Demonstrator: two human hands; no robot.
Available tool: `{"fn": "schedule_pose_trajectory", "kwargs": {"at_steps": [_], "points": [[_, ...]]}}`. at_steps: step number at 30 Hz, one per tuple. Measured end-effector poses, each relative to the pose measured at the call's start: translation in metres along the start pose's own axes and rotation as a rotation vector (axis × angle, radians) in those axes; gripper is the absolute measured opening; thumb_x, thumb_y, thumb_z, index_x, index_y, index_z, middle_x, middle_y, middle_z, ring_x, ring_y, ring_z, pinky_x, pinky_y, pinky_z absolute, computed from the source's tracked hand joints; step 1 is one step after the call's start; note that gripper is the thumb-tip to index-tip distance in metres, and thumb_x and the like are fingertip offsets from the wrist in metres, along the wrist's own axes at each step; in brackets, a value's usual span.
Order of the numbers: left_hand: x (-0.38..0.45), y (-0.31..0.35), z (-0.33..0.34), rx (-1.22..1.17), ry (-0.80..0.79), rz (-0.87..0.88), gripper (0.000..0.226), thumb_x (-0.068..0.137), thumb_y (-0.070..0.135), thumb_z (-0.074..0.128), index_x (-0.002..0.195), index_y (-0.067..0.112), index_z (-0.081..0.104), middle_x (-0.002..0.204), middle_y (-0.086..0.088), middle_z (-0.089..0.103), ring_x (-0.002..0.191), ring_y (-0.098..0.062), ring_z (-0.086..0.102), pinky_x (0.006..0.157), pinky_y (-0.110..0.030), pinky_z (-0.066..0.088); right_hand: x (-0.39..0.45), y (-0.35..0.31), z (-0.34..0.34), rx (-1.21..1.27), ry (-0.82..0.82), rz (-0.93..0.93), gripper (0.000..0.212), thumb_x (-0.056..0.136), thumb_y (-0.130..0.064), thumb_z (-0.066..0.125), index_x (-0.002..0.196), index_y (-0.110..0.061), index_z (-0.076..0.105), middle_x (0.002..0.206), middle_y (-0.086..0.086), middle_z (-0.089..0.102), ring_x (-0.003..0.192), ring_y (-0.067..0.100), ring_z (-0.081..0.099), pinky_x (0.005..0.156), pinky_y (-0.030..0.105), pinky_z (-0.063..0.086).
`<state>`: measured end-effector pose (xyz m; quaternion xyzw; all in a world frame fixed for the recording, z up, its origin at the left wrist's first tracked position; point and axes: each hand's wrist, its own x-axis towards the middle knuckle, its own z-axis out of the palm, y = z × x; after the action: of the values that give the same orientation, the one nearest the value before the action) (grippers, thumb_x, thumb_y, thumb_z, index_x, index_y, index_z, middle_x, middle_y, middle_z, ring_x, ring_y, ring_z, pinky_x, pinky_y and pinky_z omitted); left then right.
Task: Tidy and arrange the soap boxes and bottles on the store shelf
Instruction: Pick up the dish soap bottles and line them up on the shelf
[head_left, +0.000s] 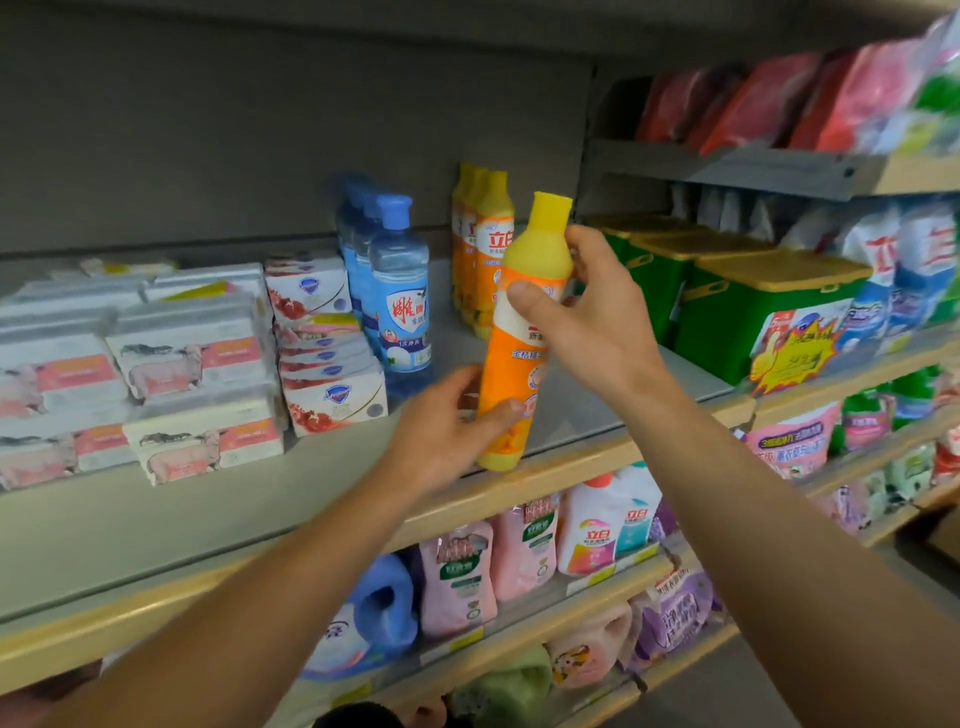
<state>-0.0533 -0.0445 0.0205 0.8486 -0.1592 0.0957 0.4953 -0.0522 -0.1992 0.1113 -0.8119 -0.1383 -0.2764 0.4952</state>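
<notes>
The orange bottle (511, 364) is held at the centre of the frame by both hands, tilted slightly, with its base at or just above the front lip of the shelf (156, 514); contact with the shelf cannot be confirmed. The right hand (582, 312) is wrapped around the upper body below the yellow cap, thumb across the label. The left hand (447, 431) is curled around the lower body near the base.

The step in hand is judged to be placement of this bottle with the row of matching orange bottles (480, 244) standing behind it, centre of the frame. For a clean result, the bottle should be brought upright before it is slid back, the label should be turned to the front, and the base should be guided by the lower hand while the top is steadied by the upper hand. A bare gap lies between the held bottle and the row; the bottle should be seated directly in front of that row, clear of the blue bottles (395, 291) to the left.

The shelf surface is grey and smooth, edged with a pale strip. Stacked soap boxes (192, 364) occupy the left of the frame. Green tubs (727, 312) stand at the right. Pink, white and purple detergent containers fill the lower shelves, and red packets lie at upper right.
</notes>
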Motion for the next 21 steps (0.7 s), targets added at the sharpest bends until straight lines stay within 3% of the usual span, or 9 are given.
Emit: {"fn": "schedule_pose_trajectory", "kwargs": {"at_steps": [3, 7, 10, 13, 17, 19, 21], "points": [[0.016, -0.021, -0.009, 0.356, -0.015, 0.031, 0.051, 0.087, 0.049, 0.062, 0.130, 0.022, 0.056, 0.127, 0.004, 0.062, 0.111, -0.013, 0.060, 0.093, -0.030, 0.048, 0.012, 0.014, 0.002, -0.087, 0.046, -0.015, 0.056, 0.083, -0.036, 0.074, 0.132, -0.026, 0.047, 0.110, -0.011, 0.063, 0.098, 0.011, 0.064, 0.087, 0.034, 0.055], [0.023, -0.045, -0.018, 0.631, -0.111, 0.102, 0.057, 0.088, 0.054, 0.057, 0.136, 0.022, 0.052, 0.134, 0.000, 0.058, 0.120, -0.020, 0.053, 0.095, -0.034, 0.044, 0.036, 0.032, 0.004, -0.159, 0.085, -0.007, 0.056, 0.083, -0.039, 0.072, 0.131, -0.024, 0.047, 0.106, -0.012, 0.060, 0.097, 0.011, 0.062, 0.088, 0.036, 0.054], [0.025, -0.058, -0.017, 0.689, -0.173, 0.125, 0.056, 0.090, 0.057, 0.052, 0.133, 0.023, 0.054, 0.134, 0.001, 0.057, 0.120, -0.020, 0.051, 0.098, -0.033, 0.042, 0.045, 0.044, 0.009, -0.174, 0.059, -0.008, 0.062, 0.086, -0.040, 0.070, 0.138, -0.023, 0.041, 0.110, -0.013, 0.055, 0.097, 0.008, 0.058, 0.085, 0.027, 0.050], [0.025, -0.064, -0.016, 0.708, -0.204, 0.155, 0.052, 0.092, 0.058, 0.047, 0.129, 0.023, 0.057, 0.133, 0.004, 0.058, 0.120, -0.018, 0.050, 0.100, -0.034, 0.041, 0.037, 0.056, 0.015, -0.132, 0.058, -0.027, 0.065, 0.085, -0.036, 0.071, 0.139, -0.025, 0.038, 0.104, -0.018, 0.059, 0.089, -0.002, 0.060, 0.077, 0.009, 0.046], [0.025, -0.066, -0.017, 0.709, -0.199, 0.159, 0.051, 0.092, 0.059, 0.046, 0.128, 0.025, 0.057, 0.131, 0.007, 0.058, 0.119, -0.018, 0.050, 0.100, -0.034, 0.041, -0.002, 0.093, 0.019, -0.067, -0.126, 0.124, 0.069, 0.083, -0.022, 0.073, 0.139, -0.031, 0.034, 0.112, -0.022, 0.059, 0.095, -0.008, 0.060, 0.087, 0.023, 0.050], [0.024, -0.065, -0.016, 0.705, -0.184, 0.162, 0.051, 0.092, 0.058, 0.047, 0.129, 0.025, 0.058, 0.132, 0.007, 0.058, 0.120, -0.018, 0.049, 0.101, -0.035, 0.041, -0.017, 0.112, 0.021, -0.160, -0.199, 0.168, 0.061, 0.087, -0.026, 0.070, 0.139, -0.025, 0.038, 0.115, -0.016, 0.061, 0.092, -0.007, 0.060, 0.087, 0.024, 0.049], [0.024, -0.064, -0.015, 0.700, -0.167, 0.168, 0.050, 0.091, 0.058, 0.048, 0.129, 0.025, 0.058, 0.132, 0.007, 0.059, 0.119, -0.018, 0.049, 0.101, -0.034, 0.041, -0.019, 0.125, 0.025, -0.240, -0.221, 0.186, 0.053, 0.090, -0.035, 0.067, 0.136, -0.022, 0.043, 0.121, -0.007, 0.063, 0.095, 0.005, 0.060, 0.086, 0.026, 0.047]]}}
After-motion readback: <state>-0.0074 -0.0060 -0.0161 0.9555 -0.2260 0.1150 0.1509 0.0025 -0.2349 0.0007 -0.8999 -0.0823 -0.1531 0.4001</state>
